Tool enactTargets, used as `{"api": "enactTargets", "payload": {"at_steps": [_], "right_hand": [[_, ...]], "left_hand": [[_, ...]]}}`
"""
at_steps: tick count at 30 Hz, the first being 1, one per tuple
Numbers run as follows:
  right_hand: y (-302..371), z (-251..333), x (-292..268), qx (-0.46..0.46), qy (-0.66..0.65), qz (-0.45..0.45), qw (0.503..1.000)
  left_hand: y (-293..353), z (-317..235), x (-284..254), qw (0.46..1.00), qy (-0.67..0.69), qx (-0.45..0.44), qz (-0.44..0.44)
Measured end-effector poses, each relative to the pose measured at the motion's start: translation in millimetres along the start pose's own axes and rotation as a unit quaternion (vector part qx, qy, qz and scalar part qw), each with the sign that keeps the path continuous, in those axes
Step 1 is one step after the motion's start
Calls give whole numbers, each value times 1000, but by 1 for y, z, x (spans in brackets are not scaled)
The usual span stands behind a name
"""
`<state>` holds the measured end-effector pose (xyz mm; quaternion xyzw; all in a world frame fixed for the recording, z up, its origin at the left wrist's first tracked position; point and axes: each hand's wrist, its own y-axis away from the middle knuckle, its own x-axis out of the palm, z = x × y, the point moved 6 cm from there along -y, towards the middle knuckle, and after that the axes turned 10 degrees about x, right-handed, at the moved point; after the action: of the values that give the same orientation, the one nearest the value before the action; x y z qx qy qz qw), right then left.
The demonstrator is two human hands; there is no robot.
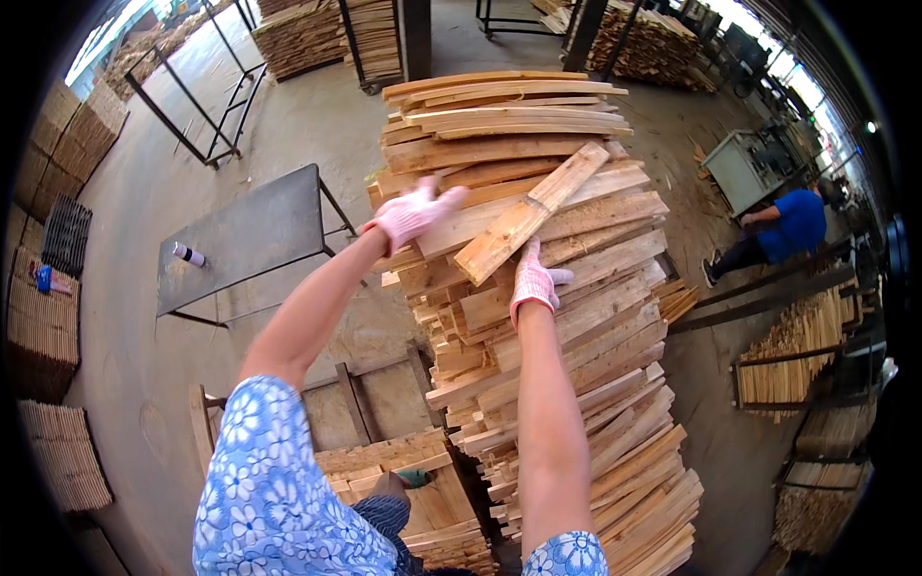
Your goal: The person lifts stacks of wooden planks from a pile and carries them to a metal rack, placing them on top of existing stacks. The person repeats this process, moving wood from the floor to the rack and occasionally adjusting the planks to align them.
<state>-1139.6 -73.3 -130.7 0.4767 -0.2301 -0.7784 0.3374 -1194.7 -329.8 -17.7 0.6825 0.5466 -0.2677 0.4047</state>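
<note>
In the head view, my left grip is spread wide, fingers apart and a little blurred, over the left side of the wood stack, holding nothing that I can see. My right grip sits at the near edge of the loose board, a finger up against it; I cannot tell whether it is closed on the wood. The board lies slantwise on top, just beyond my right grip and to the right of my left. To handle it well, I think I should support it near both ends, lift rather than drag, and keep my fingertips out of the gaps. Far right of my right grip, a dark rack holds sticks. Left of my left grip, a bottle rests on a black surface, its contents hidden from me.
</note>
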Motion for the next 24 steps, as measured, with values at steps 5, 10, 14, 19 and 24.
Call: {"api": "enactTargets", "payload": {"at_steps": [5,10,14,19,24], "right_hand": [[10,-5,-8,-21,44,-17,999],[7,-4,3,-30,12,-5,999],[6,-12,-9,-81,-47,68,993],[21,-46,-52,-44,-283,419,861],[16,-73,-86,-107,-323,320,884]], "left_hand": [[-40,-4,28,996,-34,22,81],[-32,6,22,992,15,86,92],[-17,-1,26,991,-31,93,90],[56,-39,50,988,-20,97,121],[138,-91,66,978,-10,148,146]]}}
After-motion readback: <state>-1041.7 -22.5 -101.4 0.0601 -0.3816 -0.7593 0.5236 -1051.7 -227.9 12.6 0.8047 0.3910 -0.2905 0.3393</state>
